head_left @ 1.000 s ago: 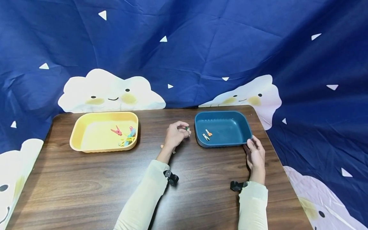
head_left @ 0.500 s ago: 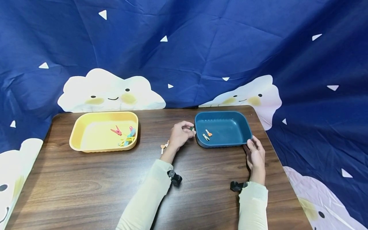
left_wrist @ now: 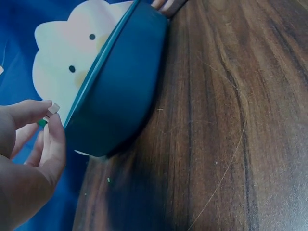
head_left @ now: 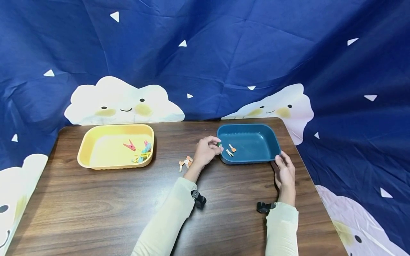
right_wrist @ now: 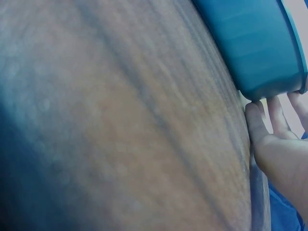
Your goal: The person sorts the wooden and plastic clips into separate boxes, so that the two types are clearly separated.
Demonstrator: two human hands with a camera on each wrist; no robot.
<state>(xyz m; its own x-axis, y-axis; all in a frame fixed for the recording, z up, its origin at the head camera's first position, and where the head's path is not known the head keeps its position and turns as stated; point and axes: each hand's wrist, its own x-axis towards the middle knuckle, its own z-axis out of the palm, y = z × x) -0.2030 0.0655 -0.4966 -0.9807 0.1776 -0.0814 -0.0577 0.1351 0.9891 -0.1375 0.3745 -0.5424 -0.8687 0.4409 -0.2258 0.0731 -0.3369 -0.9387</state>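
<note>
Between thumb and fingertips my left hand [head_left: 206, 151] pinches a small wooden clothespin [left_wrist: 54, 108] with a green part, mostly covered by the fingers. The hand is at the left rim of the blue bin [head_left: 253, 160]. Two small clothespins lie inside that bin: one with an orange heart [head_left: 232, 148], and a pale one [head_left: 229, 153] beside it. My right hand [head_left: 285, 170] touches the bin's front right corner, its fingers fairly straight against the wall in the right wrist view. Several heart clothespins [head_left: 186, 162] lie on the table left of my left forearm.
A yellow bin [head_left: 96, 167] stands at the left on the wooden table [head_left: 105, 202]. It holds a red clothespin [head_left: 129, 145] and several yellow, blue and pink ones in its right corner. A blue cloth [head_left: 205, 60] with clouds hangs behind the table.
My left hand has moved right with the pinched clothespin, from the table to the blue bin's left rim, uncovering the heart clothespins on the table. My right hand stays at the bin's corner.
</note>
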